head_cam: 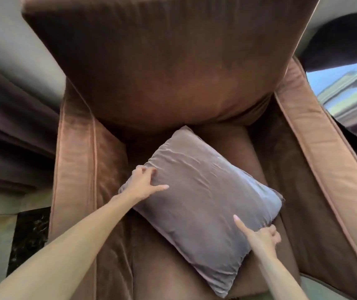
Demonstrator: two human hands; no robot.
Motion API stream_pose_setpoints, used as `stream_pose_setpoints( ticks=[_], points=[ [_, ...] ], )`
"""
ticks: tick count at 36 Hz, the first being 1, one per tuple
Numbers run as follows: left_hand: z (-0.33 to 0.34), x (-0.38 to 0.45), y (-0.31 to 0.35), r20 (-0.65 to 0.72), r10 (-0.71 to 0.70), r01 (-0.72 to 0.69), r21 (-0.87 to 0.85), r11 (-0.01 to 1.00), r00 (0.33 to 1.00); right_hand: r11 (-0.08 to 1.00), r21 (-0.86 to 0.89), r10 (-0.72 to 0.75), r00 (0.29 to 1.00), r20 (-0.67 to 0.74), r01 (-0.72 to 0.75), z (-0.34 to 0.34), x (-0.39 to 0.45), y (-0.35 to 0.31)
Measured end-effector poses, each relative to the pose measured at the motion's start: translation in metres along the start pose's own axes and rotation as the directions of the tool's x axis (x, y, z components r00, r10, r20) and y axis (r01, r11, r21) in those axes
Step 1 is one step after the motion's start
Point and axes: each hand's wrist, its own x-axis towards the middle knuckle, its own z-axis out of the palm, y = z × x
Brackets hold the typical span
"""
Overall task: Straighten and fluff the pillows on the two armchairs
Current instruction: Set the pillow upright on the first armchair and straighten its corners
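A grey-mauve velvet pillow (203, 198) lies turned at an angle on the seat of a brown velvet armchair (151, 72). My left hand (145, 184) grips the pillow's left edge, thumb on top and fingers curled around the side. Along the lower right edge, my right hand (259, 236) holds the pillow with its thumb pointing up across the fabric. One far corner of the pillow almost touches the chair's tall back cushion.
The chair's padded armrests (316, 161) rise on both sides of the seat. Dark curtains (11, 118) hang at the left. A window (346, 89) shows at the upper right. A dark marble-like surface (28, 239) sits low beside the left armrest.
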Motion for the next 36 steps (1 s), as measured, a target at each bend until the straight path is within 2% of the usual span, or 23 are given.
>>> stream_pose_setpoints(
  ticks=[2,7,12,17,26,32,36],
  points=[
    [-0.002,0.018,0.0,0.013,0.01,-0.01,0.055,0.998,1.0,0.997,0.074,0.034,0.999,0.015,-0.035,0.006,0.012,0.005],
    [0.005,0.067,0.005,-0.053,-0.029,0.025,-0.079,0.997,0.998,0.961,0.265,0.052,0.995,0.083,-0.073,0.025,0.044,0.025],
    [0.012,0.092,-0.001,0.033,-0.143,0.147,-0.222,0.964,0.989,0.914,0.401,0.018,0.994,0.107,-0.06,0.03,0.059,0.037],
    [0.014,0.093,-0.006,0.173,-0.08,0.145,-0.408,0.901,0.982,0.857,0.516,-0.077,0.992,0.102,0.013,0.027,0.053,0.036],
    [-0.006,0.053,-0.003,0.075,-0.019,0.056,-0.548,0.834,0.997,0.811,0.561,-0.23,0.972,0.045,0.166,0.014,0.02,0.015],
    [-0.022,0.01,-0.011,-0.045,-0.089,0.034,-0.683,0.73,0.995,0.76,0.574,-0.375,0.927,0.003,0.305,-0.005,-0.003,-0.025],
    [-0.043,-0.009,-0.013,-0.071,-0.144,0.043,-0.748,0.662,0.987,0.721,0.579,-0.458,0.889,-0.014,0.38,-0.021,-0.005,-0.059]
  ],
)
